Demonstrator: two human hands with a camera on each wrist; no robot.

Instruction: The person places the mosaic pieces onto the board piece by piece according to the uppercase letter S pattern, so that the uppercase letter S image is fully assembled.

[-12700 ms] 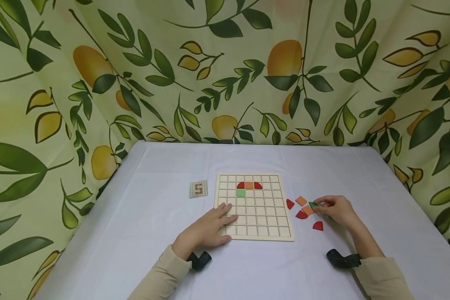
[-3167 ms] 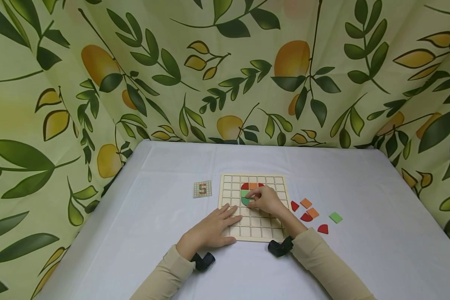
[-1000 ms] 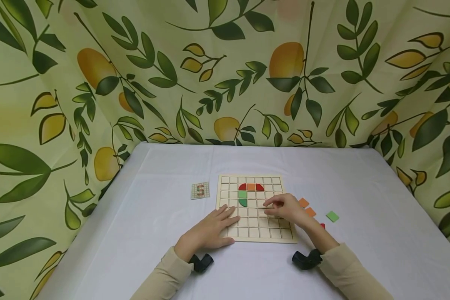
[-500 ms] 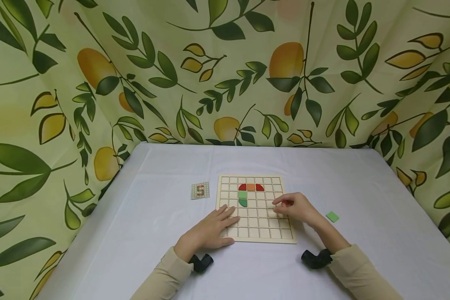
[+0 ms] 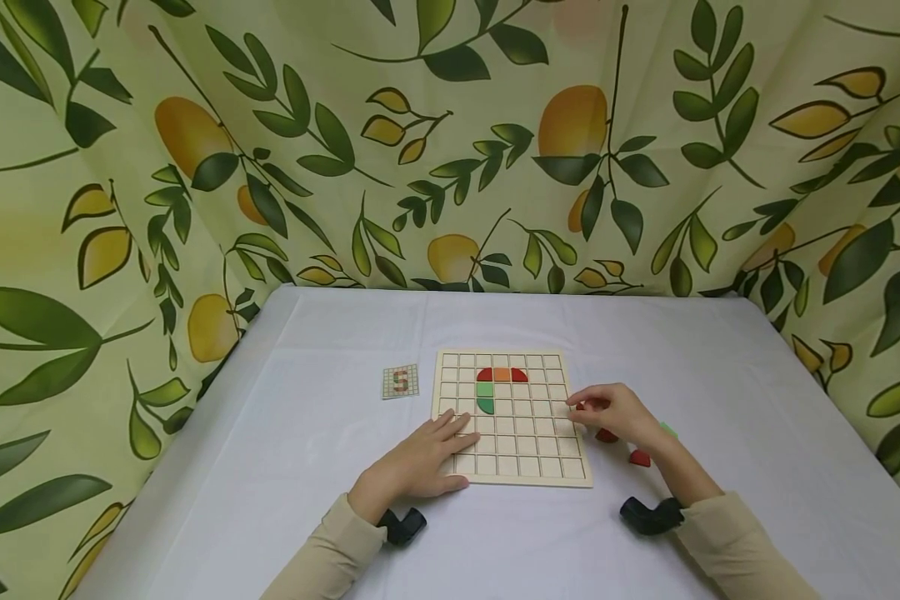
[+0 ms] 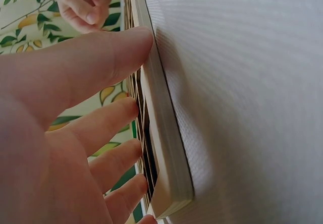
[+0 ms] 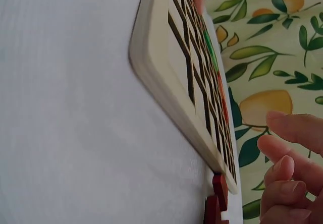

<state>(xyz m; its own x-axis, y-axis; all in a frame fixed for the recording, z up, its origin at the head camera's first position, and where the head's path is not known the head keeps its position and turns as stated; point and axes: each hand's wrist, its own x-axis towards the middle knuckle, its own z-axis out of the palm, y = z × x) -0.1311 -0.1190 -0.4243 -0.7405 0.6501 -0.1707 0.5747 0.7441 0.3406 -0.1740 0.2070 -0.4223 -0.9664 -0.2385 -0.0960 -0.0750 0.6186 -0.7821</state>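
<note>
My left hand (image 5: pixel 416 454) rests spread on the lower left edge of a wooden grid board (image 5: pixel 528 410); its thumb lies along the near edge in the left wrist view. On the board sit two red quarter-circle tiles (image 5: pixel 519 376) with an orange square tile (image 5: pixel 502 375) between them. Below the left one come a light green square (image 5: pixel 484 389) and a dark green quarter circle (image 5: pixel 486 405). My right hand (image 5: pixel 618 412) hovers over the board's right edge, close above loose red tiles (image 5: pixel 607 436). Thumb and forefinger (image 7: pixel 298 131) stand apart, holding nothing.
Left of the board lies a small pattern card (image 5: pixel 400 381). Another red quarter circle (image 5: pixel 640 457) lies below the right hand, and a light green square (image 5: pixel 669 429) shows partly behind the right wrist. The loose orange squares are hidden under the hand. White cloth (image 5: pixel 330 358) covers the table.
The dark green quarter circle, not on the board in the oldest frame, now sits below the light green square. My right hand has moved right to the board's edge; the left hand stays.
</note>
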